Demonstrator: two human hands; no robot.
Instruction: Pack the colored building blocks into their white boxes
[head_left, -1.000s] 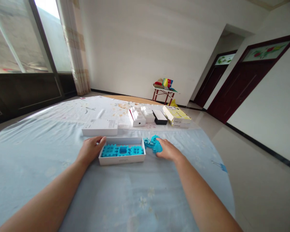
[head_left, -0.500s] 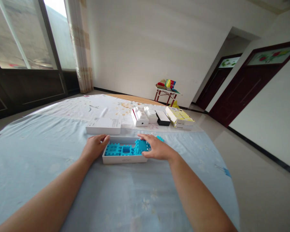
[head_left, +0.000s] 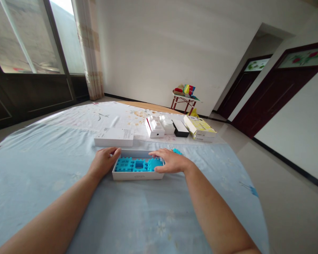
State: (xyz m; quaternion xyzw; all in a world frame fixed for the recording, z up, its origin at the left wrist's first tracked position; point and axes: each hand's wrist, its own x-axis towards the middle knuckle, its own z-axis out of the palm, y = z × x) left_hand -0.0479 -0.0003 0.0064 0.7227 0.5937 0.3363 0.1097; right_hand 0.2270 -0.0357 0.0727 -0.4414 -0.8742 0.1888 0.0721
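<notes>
A shallow white box (head_left: 138, 176) sits on the cloth-covered table in front of me, its top uncovered. Inside lie blue toothed plastic building blocks: one with a grid-like window (head_left: 124, 163), one with a square opening (head_left: 139, 164) and a studded one (head_left: 154, 164) at the right end. My left hand (head_left: 105, 160) is closed around the box's left end, fingertips at its far corner. Over the right end is my right hand (head_left: 170, 161), thumb and fingers spanning the studded block and partly covering it. Another blue piece (head_left: 177, 151) lies just behind that hand.
Behind the open box lies a white lid-like box (head_left: 113, 137). Farther back stand a white box with red sides (head_left: 154, 127), a white case (head_left: 166, 125), a black-and-white box (head_left: 180, 128) and a yellow-and-white box (head_left: 200, 127). A small side table (head_left: 184, 96) holds colourful items.
My right hand has lowered the studded block, which now lies flatter inside the box, level with the others. The left hand keeps its place. The view has shifted slightly.
</notes>
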